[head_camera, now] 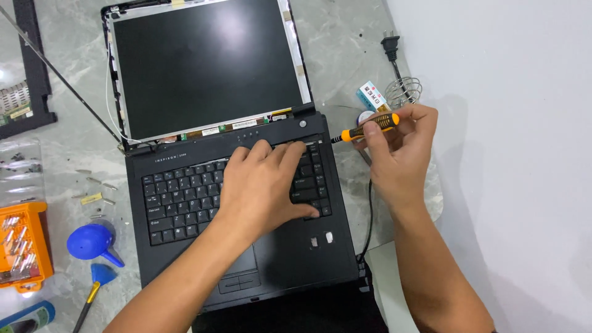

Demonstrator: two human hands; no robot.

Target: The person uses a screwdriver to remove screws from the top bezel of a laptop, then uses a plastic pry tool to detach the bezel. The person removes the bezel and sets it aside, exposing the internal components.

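A black laptop (185,160) lies open on the grey marble surface, its screen bezel removed so the bare panel (206,65) shows. My left hand (265,182) rests flat on the right half of the keyboard (179,200), fingertips at its top edge. My right hand (401,151) is beside the laptop's right edge and grips a screwdriver (369,126) with an orange and black handle. The screwdriver's tip points left toward the laptop's upper right corner near the hinge.
An orange bit case (21,243), a blue air blower (95,242) and a blue pry tool (98,280) lie at the left, with loose screws (98,185). A removed black bezel (34,68) sits far left. A power plug (390,46), wire stand (404,91) and small box (372,97) lie right.
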